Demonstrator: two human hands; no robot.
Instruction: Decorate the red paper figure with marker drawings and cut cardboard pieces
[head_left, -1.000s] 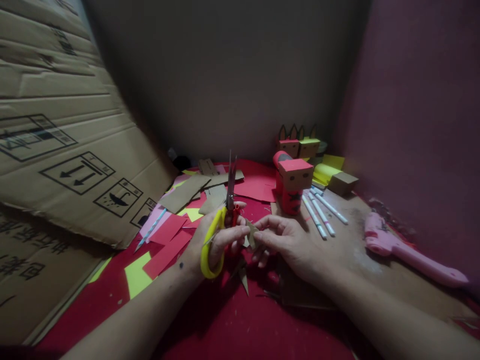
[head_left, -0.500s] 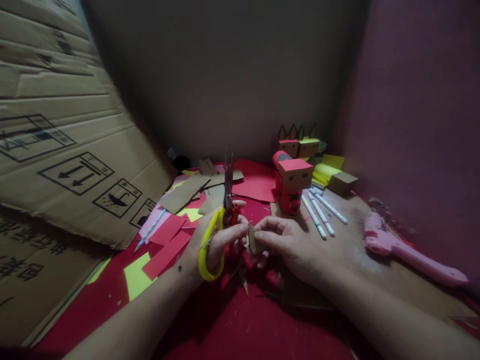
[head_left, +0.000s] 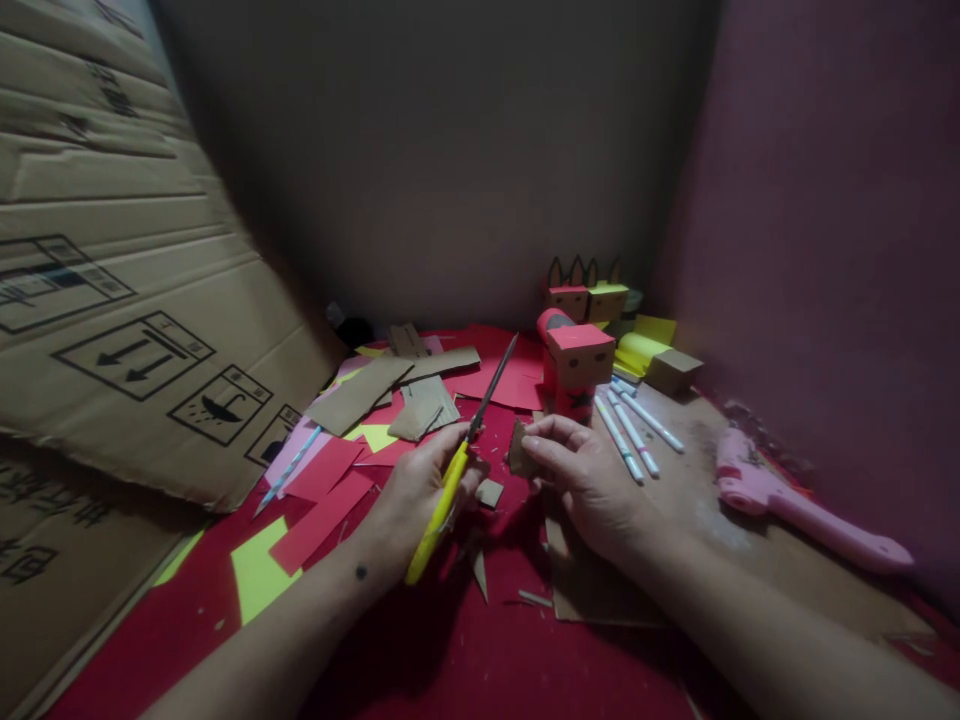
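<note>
My left hand (head_left: pixel 431 475) is closed on yellow-handled scissors (head_left: pixel 450 490), whose blades point away and to the right. Between the thumb and fingers of my right hand (head_left: pixel 577 465) is a small piece of cardboard (head_left: pixel 519 448), held apart from the blades. Below the scissors, another small cardboard square (head_left: pixel 490 493) shows near my left fingertips; whether it touches them I cannot tell. A pointed cardboard scrap (head_left: pixel 479 575) lies on the red surface beneath my hands. Beyond my right hand stands a red figure with a box-shaped cardboard head (head_left: pixel 579 360).
Cardboard strips (head_left: pixel 360 395) and red paper pieces (head_left: pixel 322 520) lie at the left beside a big cardboard box (head_left: pixel 142 250). Markers (head_left: pixel 634 440), a yellow figure (head_left: pixel 652 355) and a pink glue gun (head_left: pixel 802 510) rest at the right. Two eared box heads (head_left: pixel 589 300) stand behind.
My hands have moved apart. The scissors have swung from upright to tilted right, and the small cardboard square now shows separately from the piece in my right hand.
</note>
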